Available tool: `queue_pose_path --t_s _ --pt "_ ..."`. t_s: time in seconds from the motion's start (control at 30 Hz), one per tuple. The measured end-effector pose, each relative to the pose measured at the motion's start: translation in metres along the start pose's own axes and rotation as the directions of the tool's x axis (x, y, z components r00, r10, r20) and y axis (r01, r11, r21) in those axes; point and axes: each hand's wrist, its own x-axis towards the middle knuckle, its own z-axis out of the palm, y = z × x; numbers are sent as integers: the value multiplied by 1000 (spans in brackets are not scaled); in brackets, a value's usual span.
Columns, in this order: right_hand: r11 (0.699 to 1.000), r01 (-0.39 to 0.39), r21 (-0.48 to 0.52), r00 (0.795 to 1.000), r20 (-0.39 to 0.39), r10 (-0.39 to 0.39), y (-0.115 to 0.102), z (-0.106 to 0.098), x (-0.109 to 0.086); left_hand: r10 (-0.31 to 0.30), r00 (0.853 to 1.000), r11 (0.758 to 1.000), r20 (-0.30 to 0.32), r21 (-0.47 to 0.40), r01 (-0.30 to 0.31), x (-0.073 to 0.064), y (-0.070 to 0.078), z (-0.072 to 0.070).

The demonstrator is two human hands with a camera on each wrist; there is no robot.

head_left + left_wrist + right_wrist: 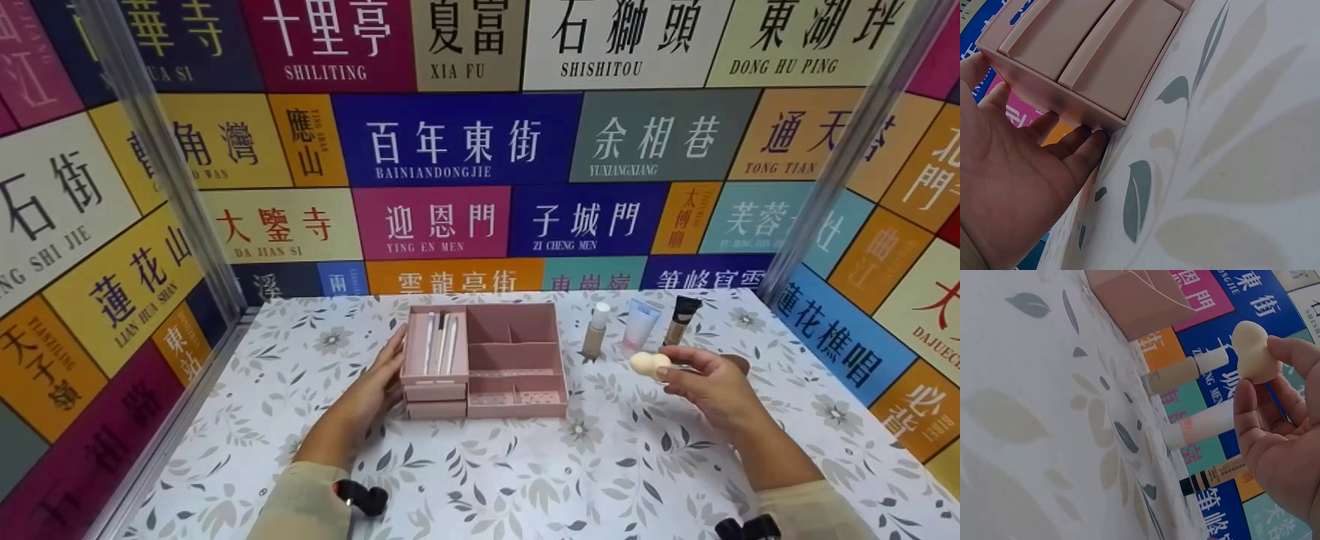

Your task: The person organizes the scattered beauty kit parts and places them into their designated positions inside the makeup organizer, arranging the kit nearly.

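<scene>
A pink desktop organizer (pixel 551 407) stands on the table, drawers at its left and compartments at its right. My left hand (pixel 375 382) lies along the organizer's left side. In the left wrist view its fingertips (pixel 1098 140) touch the side wall, fingers mostly extended, beside two drawer fronts (pixel 1123 56). Between thumb and fingers my right hand (pixel 712 390) pinches a cream, gourd-shaped makeup sponge (pixel 648 364), held up off the table to the right of the organizer. The sponge (pixel 1253 351) shows its narrow waist in the right wrist view.
Behind the sponge stand a beige bottle with white cap (pixel 595 331), a pale pink-and-blue tube (pixel 640 324) and a black-capped tube (pixel 681 321). A brown object (pixel 739 363) is partly hidden by the right hand. Several slim pens or pencils (pixel 441 343) lie on the organizer's top left.
</scene>
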Motion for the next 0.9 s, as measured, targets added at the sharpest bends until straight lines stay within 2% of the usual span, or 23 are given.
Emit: queue_pose_path --t_s 0.3,0.53,0.67,0.9 --pt "988 129 -80 991 44 -126 -15 54 -3 -22 999 1000 -29 9 22 0 1 0" --pt "987 158 -37 984 85 -154 -23 97 3 -24 999 1000 -24 13 24 -1 -1 -2" --pt "987 157 -25 982 113 -153 -25 118 9 -15 1000 1000 -9 15 15 -1 -2 -3" --pt "989 148 -1 975 166 -146 -27 154 20 -37 999 999 -17 35 38 -1 0 -2"
